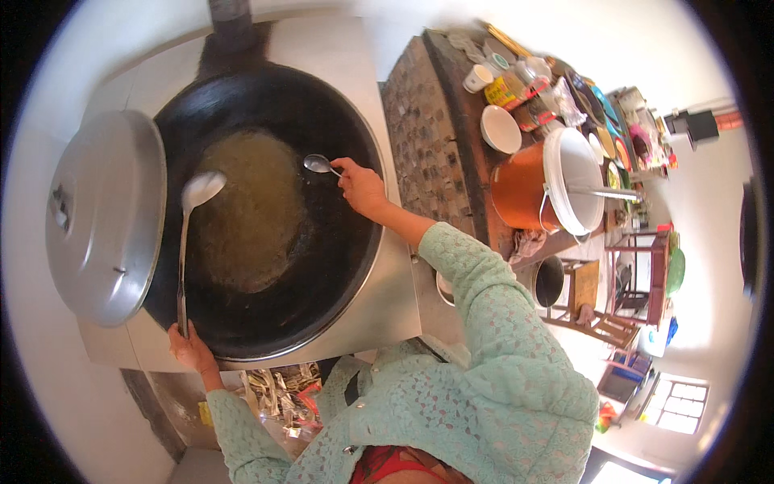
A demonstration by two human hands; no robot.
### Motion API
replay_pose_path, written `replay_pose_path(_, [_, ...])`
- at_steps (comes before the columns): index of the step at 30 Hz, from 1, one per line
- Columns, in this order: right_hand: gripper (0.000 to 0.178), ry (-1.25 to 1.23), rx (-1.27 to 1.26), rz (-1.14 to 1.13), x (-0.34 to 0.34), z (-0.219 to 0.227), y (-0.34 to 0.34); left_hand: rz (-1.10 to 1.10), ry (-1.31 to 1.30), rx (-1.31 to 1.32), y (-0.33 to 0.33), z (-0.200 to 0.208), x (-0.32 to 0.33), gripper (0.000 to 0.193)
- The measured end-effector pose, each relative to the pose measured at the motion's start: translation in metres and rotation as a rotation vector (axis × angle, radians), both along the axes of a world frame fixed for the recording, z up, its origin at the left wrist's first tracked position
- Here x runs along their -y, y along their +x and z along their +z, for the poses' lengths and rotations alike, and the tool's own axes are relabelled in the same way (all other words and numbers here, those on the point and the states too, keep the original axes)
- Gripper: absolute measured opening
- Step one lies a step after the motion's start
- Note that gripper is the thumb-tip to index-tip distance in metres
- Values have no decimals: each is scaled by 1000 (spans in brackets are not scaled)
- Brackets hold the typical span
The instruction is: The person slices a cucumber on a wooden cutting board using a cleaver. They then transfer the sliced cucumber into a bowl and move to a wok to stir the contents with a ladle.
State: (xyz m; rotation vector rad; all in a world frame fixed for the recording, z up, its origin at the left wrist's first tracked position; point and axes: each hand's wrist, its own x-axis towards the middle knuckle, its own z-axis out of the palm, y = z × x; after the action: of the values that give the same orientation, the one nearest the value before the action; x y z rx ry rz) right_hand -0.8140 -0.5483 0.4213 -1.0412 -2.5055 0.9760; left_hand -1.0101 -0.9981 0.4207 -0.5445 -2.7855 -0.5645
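A wide black wok (pixel 330 242) is set into the metal stove top, with a pool of yellowish liquid (pixel 250 210) in its bottom. My left hand (pixel 192 348), at the wok's near left rim, is closed round the handle end of a long metal ladle (pixel 203 189). The ladle's bowl hangs over the left side of the liquid. Over the wok's right side, my right hand (pixel 363 187) grips a small metal spoon (pixel 318 164) by its handle. The spoon's bowl points left, above the dark wok wall, and I cannot tell what it holds.
A large metal lid (pixel 109 218) leans at the wok's left. To the right, a brick-sided counter (pixel 423 121) bears an orange bucket (pixel 516 189), a white bowl (pixel 501 129), a paper cup (pixel 478 78) and jars. Firewood sticks (pixel 274 391) lie below the stove's front edge.
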Motion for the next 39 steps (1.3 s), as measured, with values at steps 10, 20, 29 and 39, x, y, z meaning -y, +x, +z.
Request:
replay_pose_path(10, [39, -751, -520, -572, -36, 31, 198, 64, -23, 83, 7, 10, -10, 28])
replay_pose_path(20, [44, -1030, -1153, -1047, -128, -75, 257, 98, -60, 30, -1, -5, 2, 27])
replay_pose_path(29, [56, -772, -1227, -1274, -211, -95, 231, 1, -84, -70, -6, -11, 14, 26])
replay_pose_path(39, [53, -393, -707, -1093, -226, -98, 224, 35, -87, -56, -2, -17, 27, 30])
